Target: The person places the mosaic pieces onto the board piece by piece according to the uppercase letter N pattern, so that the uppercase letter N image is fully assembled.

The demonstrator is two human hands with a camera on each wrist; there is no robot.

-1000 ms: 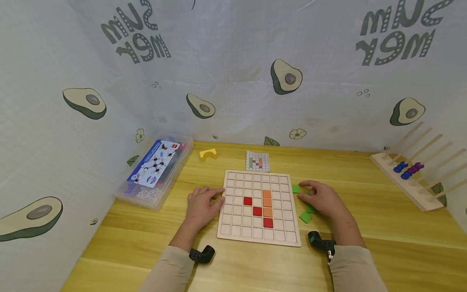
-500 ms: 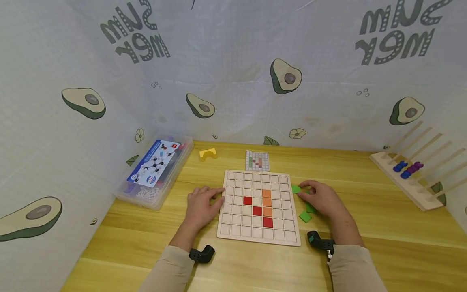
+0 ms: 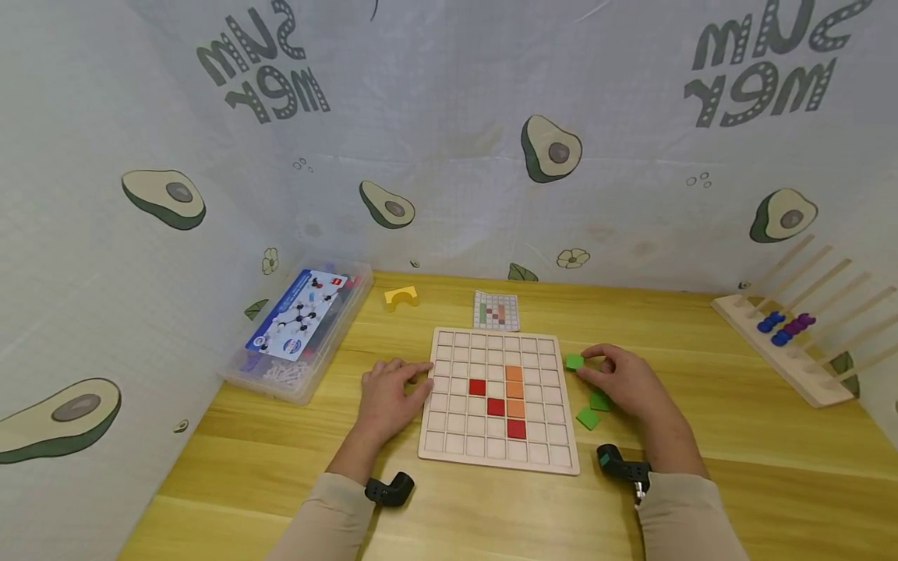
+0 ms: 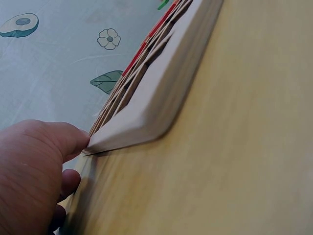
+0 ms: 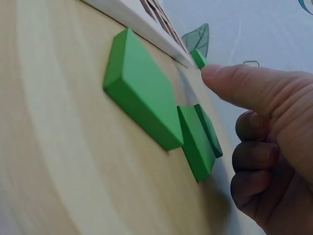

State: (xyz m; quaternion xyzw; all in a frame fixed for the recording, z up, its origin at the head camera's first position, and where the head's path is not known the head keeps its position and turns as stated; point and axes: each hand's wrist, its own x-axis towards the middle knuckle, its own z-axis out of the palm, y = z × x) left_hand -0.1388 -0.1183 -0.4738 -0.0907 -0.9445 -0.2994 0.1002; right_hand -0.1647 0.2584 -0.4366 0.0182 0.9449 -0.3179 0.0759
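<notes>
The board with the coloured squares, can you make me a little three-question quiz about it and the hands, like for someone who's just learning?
1. Count: how many red tiles lie in the wooden board?
2. True or false: the left hand touches the edge of the wooden board.
3. Choose one: what colour of tile does the right hand pinch?
A) orange
B) green
C) red

Key:
1. Three.
2. True; its fingertips are at the left edge.
3. B; the green tile is at its fingertips, beside the wooden board.
</notes>
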